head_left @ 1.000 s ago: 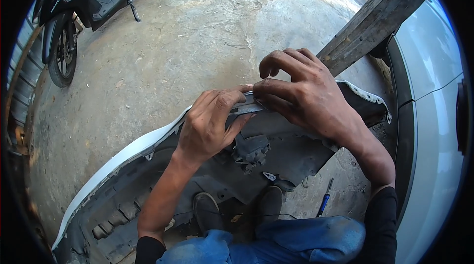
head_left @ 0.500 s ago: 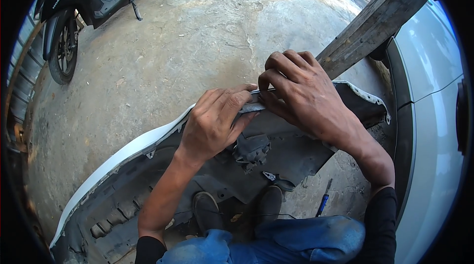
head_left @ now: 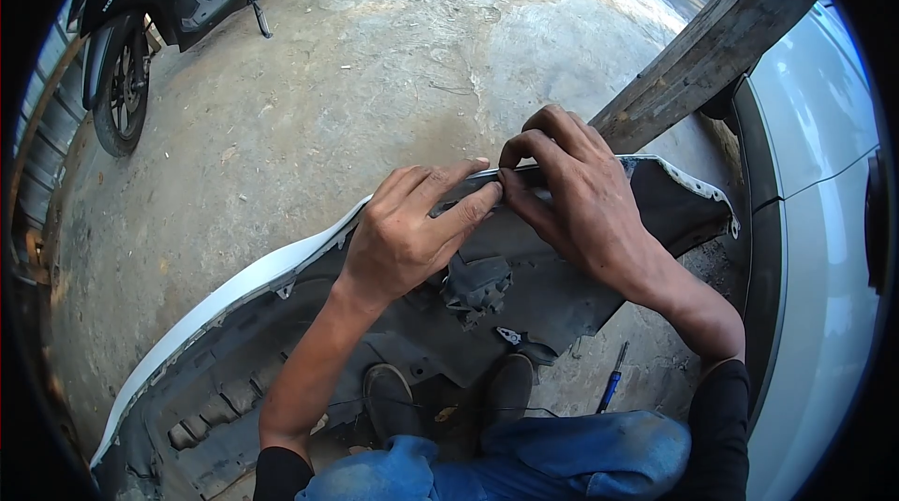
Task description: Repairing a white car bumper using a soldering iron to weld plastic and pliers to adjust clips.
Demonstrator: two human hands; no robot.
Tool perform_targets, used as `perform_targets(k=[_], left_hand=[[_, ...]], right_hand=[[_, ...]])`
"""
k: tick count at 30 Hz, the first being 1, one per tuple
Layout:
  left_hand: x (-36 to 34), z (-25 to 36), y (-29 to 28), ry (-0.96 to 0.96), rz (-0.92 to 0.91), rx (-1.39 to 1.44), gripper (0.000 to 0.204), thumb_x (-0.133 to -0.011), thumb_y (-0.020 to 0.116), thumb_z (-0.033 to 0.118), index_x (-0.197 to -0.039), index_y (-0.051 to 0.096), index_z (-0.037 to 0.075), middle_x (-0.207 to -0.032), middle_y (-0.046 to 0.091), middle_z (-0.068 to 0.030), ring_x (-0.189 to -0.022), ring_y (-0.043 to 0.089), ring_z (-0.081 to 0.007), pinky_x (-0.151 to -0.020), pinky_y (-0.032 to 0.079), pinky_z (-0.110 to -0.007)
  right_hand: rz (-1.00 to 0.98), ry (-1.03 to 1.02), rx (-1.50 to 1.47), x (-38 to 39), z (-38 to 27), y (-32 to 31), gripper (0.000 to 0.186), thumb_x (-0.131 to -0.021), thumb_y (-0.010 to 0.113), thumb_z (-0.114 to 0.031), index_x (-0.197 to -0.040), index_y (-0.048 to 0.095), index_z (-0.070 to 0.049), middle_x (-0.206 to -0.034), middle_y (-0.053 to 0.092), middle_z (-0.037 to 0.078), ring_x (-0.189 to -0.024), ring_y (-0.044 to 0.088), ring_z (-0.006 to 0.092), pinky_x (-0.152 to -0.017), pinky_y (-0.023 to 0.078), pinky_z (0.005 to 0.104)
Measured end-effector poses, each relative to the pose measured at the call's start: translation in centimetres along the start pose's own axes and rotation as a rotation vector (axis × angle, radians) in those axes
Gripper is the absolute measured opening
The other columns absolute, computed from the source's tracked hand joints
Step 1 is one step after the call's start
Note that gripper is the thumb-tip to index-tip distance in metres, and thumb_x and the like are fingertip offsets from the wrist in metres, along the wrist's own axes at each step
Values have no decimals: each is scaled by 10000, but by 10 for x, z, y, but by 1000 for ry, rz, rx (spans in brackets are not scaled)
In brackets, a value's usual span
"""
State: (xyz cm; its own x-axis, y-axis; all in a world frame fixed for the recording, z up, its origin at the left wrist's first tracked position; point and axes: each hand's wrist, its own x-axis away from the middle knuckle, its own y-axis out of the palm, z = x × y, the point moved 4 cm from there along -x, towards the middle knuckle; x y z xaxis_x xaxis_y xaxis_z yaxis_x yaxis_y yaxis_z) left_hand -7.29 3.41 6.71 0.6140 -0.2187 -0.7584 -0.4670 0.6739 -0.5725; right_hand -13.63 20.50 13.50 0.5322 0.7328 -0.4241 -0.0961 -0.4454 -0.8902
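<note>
A white car bumper [head_left: 229,293] lies in front of me with its dark inner side toward me. Across its far rim my left hand [head_left: 405,220] has its index finger laid along the edge and its thumb on the inner side, pinching the rim. Just right of it my right hand [head_left: 585,192] pinches the same edge between thumb and curled fingers. The fingertips of both hands almost meet there. Anything small between them is hidden. Below my hands a black plastic part, perhaps a lamp housing [head_left: 478,286], sits on the bumper's inner side.
Pliers [head_left: 529,346] lie by my right shoe [head_left: 511,384]. A blue-handled screwdriver [head_left: 613,381] rests on the concrete floor [head_left: 356,108]. At far left stands a black scooter [head_left: 117,80]. On the right are a wooden post [head_left: 698,51] and a pale car [head_left: 824,126].
The grey strip seen between my hands no longer shows. My left thumb has moved up to the rim, and my right hand has shifted slightly, its fingers closer to the edge.
</note>
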Motion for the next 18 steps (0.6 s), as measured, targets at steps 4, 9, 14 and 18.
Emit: perform_targets(k=[4, 9, 14, 18], left_hand=[[1, 0, 1, 16, -27, -29, 407, -812, 856, 74, -1214, 788, 82, -1291, 754, -90, -1036, 742, -293, -898, 584, -416], [1, 0, 0, 23, -36, -58, 416, -812, 856, 75, -1222, 791, 87, -1294, 753, -86, -1030, 741, -295, -893, 591, -417], [1, 0, 1, 19, -19, -45, 428, -806, 860, 61, -1228, 792, 91, -1296, 753, -90, -1003, 743, -286, -867, 592, -406], [0, 1, 0, 20, -12, -40, 434, -803, 861, 52, -1230, 793, 92, -1292, 756, -92, -999, 746, -280, -854, 593, -400]], right_hand=[[-1, 33, -86, 2, 2, 2, 223, -909, 773, -118, -1065, 654, -13, -1047, 577, 141, -1002, 636, 347, -868, 530, 460], [-23, 55, -148, -2, 2, -5, 204, -909, 770, -101, -1064, 686, 2, -1054, 607, 158, -969, 676, 359, -839, 559, 458], [-67, 55, -214, -4, 6, -14, 180, -911, 769, -89, -1061, 738, 5, -1061, 646, 162, -958, 709, 362, -830, 580, 454], [-70, 29, -188, -1, 7, -18, 185, -892, 785, -73, -1070, 764, -29, -1068, 655, 137, -956, 715, 335, -823, 587, 448]])
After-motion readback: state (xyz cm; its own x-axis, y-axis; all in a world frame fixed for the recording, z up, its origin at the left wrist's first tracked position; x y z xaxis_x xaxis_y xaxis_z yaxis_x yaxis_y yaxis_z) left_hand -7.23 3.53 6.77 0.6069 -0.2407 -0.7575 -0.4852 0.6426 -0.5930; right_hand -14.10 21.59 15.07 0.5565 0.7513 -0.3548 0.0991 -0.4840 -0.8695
